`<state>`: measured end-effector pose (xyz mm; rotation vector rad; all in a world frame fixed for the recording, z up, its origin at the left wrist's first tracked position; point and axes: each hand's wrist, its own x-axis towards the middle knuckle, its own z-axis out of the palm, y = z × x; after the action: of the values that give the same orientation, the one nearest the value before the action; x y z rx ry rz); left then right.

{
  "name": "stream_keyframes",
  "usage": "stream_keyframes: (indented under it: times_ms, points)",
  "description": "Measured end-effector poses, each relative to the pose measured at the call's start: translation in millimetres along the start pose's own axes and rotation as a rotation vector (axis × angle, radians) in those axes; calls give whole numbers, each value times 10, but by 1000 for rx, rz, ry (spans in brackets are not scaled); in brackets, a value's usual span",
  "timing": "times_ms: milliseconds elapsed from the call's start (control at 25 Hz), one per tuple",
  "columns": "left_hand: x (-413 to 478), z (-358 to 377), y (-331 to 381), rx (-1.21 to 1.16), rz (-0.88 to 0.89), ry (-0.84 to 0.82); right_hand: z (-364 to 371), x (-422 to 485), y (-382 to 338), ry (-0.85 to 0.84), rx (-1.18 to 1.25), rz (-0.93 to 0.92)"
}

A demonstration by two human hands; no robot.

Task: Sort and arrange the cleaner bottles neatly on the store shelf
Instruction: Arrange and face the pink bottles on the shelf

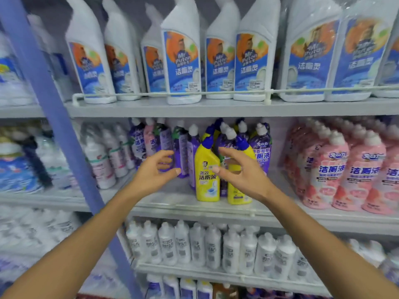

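Two yellow cleaner bottles with blue caps stand on the middle shelf (194, 209): one (206, 178) in front, the other (236, 194) partly behind my right hand. Purple bottles (182, 147) crowd behind and left of them. My left hand (154, 171) hovers with fingers spread and relaxed just left of the front yellow bottle, before the purple ones, holding nothing. My right hand (239, 171) reaches in from the right, fingers loosely curved in front of the second yellow bottle, thumb near the first one's label. Neither hand plainly grips a bottle.
Pink bottles (345, 171) fill the right of the same shelf, pale ones (103, 162) the left. Tall white bottles (183, 61) line the upper shelf behind a rail. Small white bottles (213, 247) fill the shelf below. A blue upright post (54, 104) stands at left.
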<state>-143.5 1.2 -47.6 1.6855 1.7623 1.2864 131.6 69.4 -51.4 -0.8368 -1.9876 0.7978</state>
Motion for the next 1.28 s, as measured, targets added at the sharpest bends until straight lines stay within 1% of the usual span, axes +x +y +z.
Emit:
stream_keyframes:
  times_ms: [80,160,280,360,480,560,640,760,880,1000,1080,1160,1280]
  points:
    - [80,-270,-241,12,-26,24,315,183,-146,-39,-5,-16]
    - [195,-504,-485,15,-16,44,662,397,-257,-65,-56,-40]
    - [396,-798,-772,39,-25,63,1159,788,-342,-81,-87,-46]
    - [603,-985,-938,77,-24,63,1452,1076,-342,-83,-117,-9]
    - [974,-1130,-1104,64,-30,89,1774,1484,-260,-20,-43,113]
    - [1264,-1148,-1153,160,4,96,1914,1691,-227,14,-16,154]
    - [1500,-1141,-1070,266,58,75,1998,1894,-200,32,-44,151]
    - [1841,-1083,-909,326,132,64,2044,2239,-218,80,-53,159]
    - [2094,-1024,-873,311,84,93,2044,2593,-222,100,-138,133]
    - [2323,-952,-965,337,65,67,2095,2905,-136,79,-156,219]
    - [2460,-905,-1060,330,73,59,2193,3027,-61,84,-161,238]
    - [2562,-875,-1137,285,46,104,2291,3066,-25,144,-144,205]
    - [2575,-836,-1172,192,14,254,2379,3065,34,284,-153,154]
